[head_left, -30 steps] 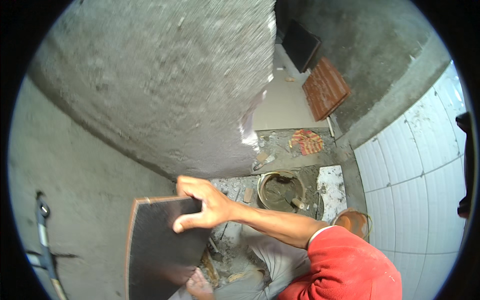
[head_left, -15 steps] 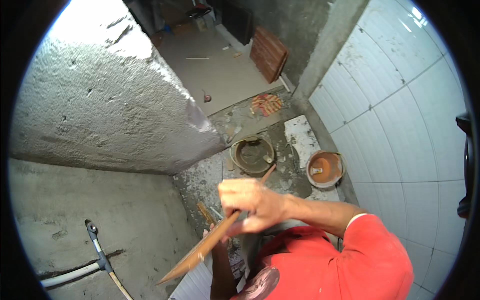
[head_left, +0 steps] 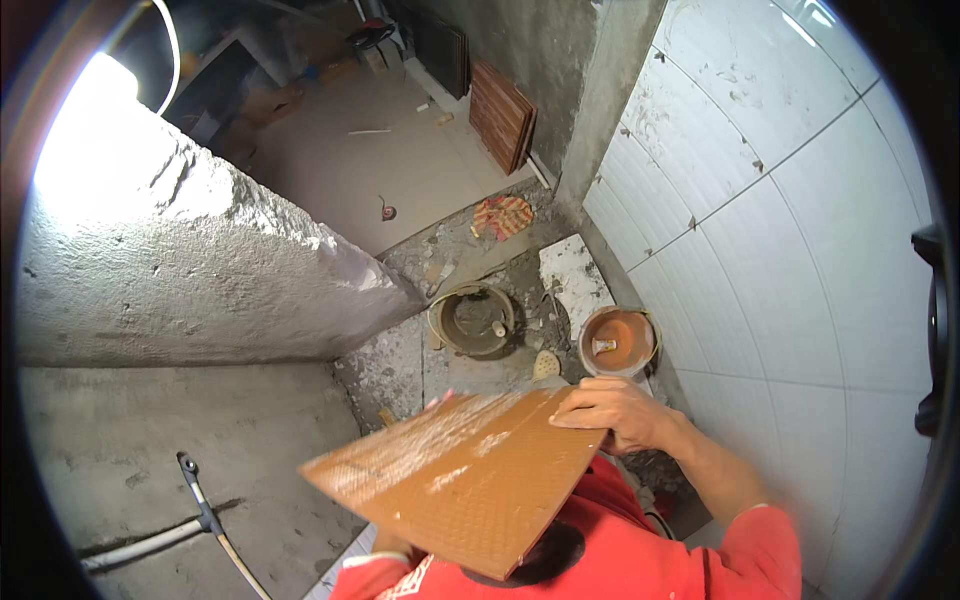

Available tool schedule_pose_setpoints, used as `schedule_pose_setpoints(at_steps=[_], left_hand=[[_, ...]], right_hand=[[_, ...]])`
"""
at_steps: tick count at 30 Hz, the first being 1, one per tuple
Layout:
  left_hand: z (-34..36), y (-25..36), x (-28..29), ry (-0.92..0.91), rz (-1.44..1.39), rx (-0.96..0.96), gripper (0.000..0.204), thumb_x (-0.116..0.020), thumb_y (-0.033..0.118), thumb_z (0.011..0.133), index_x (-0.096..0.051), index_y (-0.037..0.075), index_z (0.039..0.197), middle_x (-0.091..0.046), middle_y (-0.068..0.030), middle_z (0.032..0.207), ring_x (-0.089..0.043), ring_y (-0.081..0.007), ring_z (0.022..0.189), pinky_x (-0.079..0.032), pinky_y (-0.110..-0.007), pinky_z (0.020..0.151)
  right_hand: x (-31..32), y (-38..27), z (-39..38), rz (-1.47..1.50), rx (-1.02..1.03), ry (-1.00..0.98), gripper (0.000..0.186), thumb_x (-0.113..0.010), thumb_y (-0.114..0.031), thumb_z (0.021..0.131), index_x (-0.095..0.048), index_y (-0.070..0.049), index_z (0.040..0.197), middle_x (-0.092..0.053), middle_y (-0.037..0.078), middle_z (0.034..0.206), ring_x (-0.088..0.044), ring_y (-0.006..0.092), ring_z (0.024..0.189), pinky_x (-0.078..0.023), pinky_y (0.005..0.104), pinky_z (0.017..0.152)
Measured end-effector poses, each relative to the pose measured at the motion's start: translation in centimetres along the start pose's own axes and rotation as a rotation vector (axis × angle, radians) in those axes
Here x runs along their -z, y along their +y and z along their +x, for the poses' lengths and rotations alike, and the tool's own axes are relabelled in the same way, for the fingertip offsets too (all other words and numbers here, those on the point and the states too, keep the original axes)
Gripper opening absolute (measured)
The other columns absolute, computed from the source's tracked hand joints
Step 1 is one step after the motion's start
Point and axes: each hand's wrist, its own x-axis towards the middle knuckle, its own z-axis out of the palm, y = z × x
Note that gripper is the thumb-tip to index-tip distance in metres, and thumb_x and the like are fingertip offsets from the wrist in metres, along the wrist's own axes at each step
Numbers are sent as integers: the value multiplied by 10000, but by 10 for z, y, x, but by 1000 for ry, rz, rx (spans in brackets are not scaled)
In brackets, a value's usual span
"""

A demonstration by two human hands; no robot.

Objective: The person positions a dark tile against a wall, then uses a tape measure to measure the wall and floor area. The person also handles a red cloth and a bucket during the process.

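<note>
Room: rough grey plaster wall (head_left: pixel 180 450) on the left with a pipe (head_left: pixel 205 510) set into it, white wall tiles (head_left: pixel 800 280) on the right. Head view: a brown tile (head_left: pixel 470 455), back face up with whitish smears, is held tilted in front of the person's red shirt (head_left: pixel 640 540). The right hand (head_left: pixel 625 412) grasps its right-hand far corner, fingers over the upper face. The left hand (head_left: pixel 440 398) shows only fingertips at the far edge (its grip cannot be told). Beyond the tile stand a grey bucket (head_left: pixel 447 330) and an orange bucket (head_left: pixel 635 335), a white board (head_left: pixel 580 280) lying near both
</note>
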Motion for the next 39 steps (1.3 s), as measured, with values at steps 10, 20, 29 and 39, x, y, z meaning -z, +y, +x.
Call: schedule_pose_setpoints(at_steps=[10, 20, 29, 39], left_hand=[[201, -130, -40, -265, -310, 204, 376, -496, 434, 995, -632, 147, 1196, -615, -125, 1280, -535, -364, 1243, -428, -587, 1057], [472, -77, -54, 453, 698, 734, 572, -383, 397, 1041, -362, 52, 1497, -400, -367, 1444, -675, -457, 995, -602, -524, 795], [624, 99, 69, 549, 1717, 382, 610, -644, 480, 876, -631, 22, 1280, -617, -282, 1271, -558, -414, 1244, -447, -427, 1043], [733, 230, 128, -15, 1372, 164, 463, -521, 398, 1010, -643, 18, 1243, -680, -134, 1191, -629, -229, 1115, -481, -358, 949]], right_hand=[[146, 30, -58, -106, -155, 460, 375, -767, -60, 673, -724, -39, 1045, -697, 91, 895, -655, 283, 776, -529, 368, 700], [229, 127, 64, -53, -569, 871, 285, -739, -250, 876, -690, 30, 867, -668, 115, 776, -645, 265, 680, -487, 364, 631], [310, 433, 322, -157, -892, 673, 342, -745, -320, 859, -689, 16, 825, -674, 191, 755, -669, 369, 703, -502, 429, 641], [420, 680, 695, -120, -1023, 608, 507, -654, -464, 910, -690, 39, 951, -663, 283, 961, -643, 446, 940, -486, 480, 837]])
